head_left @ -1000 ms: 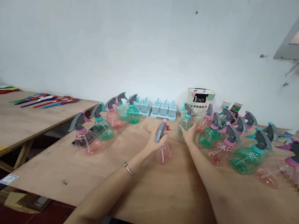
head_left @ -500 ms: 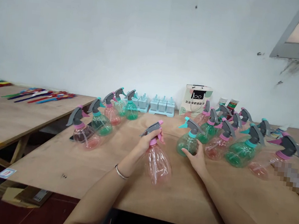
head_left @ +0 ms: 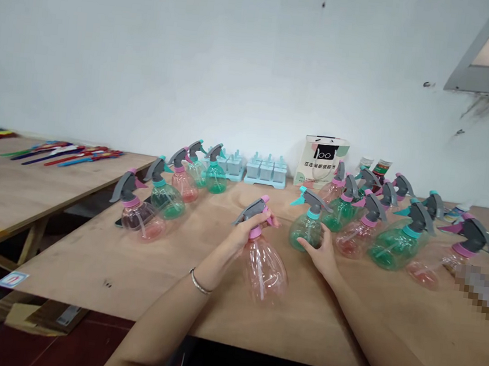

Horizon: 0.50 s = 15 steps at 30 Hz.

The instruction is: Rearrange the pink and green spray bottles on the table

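My left hand (head_left: 241, 235) is wrapped round the neck and trigger of a clear pink spray bottle (head_left: 265, 271), which has a grey and pink head. This bottle leans, with its base toward the lower right, near the front middle of the table. Just to the right, my right hand (head_left: 325, 253) grips the side of a green spray bottle (head_left: 303, 229) with a grey and turquoise head, standing on the table. A pink spray bottle (head_left: 354, 240) stands close behind the right hand. Part of the green bottle's side is hidden by my fingers.
Several pink and green spray bottles stand in a group at right, near another green bottle (head_left: 395, 249), and in a row at left with a pink bottle (head_left: 142, 222). Pale blue popsicle molds (head_left: 265, 173) and a paper bag (head_left: 319, 167) stand by the wall. Colourful scissors-like items lie on the left table (head_left: 4, 181).
The pink bottle in my left hand has shifted slightly right and leans a little more. My left fingers reach further past its trigger. The right hand keeps its hold on the green bottle.
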Tool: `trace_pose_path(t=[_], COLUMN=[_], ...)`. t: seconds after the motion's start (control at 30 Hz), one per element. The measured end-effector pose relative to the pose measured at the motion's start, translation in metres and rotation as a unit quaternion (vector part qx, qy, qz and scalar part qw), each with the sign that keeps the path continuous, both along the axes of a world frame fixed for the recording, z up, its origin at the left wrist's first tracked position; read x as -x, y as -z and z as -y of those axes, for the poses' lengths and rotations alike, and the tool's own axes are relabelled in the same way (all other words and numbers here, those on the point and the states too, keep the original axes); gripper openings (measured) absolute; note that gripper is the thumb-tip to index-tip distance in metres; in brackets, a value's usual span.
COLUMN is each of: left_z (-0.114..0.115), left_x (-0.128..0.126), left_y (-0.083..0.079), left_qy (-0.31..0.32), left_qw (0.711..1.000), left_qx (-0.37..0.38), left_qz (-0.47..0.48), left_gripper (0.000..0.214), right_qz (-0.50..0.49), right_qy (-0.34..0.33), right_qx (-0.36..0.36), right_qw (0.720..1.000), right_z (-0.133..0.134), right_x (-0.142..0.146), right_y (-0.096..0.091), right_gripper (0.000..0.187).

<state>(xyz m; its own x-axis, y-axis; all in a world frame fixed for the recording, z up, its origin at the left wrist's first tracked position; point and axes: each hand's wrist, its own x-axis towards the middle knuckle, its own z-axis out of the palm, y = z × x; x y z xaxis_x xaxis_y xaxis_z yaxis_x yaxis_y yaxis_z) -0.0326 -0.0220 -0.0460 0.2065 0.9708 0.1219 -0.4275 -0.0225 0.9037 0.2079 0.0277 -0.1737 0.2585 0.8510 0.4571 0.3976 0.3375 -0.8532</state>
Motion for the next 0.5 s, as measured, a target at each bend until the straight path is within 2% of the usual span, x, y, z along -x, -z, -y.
trace_pose_path(t=[0.1,0.3,0.37,0.5], left_z=[-0.0007,-0.0007,-0.0008,-0.0017], left_x=[0.0012,0.0021,0.0023,0.0024], left_y=[0.0013,0.0037,0.0020,-0.0004], left_qy=[0.013,-0.106,-0.101,-0.040], left_qw=[0.999,0.994,0.994,0.999], left_qx=[-0.029,-0.023,-0.037,-0.032], left_qz=[-0.003,0.012,0.017,0.006], left_gripper=[0.035,0.035,0.034,0.037], right_qz=[0.001,0.002,0.005,0.011], right_qy=[-0.003,-0.007,-0.004,-0.003], right_qx=[-0.005,0.002,0.005,-0.002], right_qw=[1.000,1.000,1.000,1.000], right_z=[0.0000,0.0010,0.0011,-0.0008], right_x=[0.0003,-0.0003,-0.0007,-0.0012], right_y=[-0.0005,-0.0011,-0.0005,0.0027], right_gripper=[0.089,0.090,0.091,0.091])
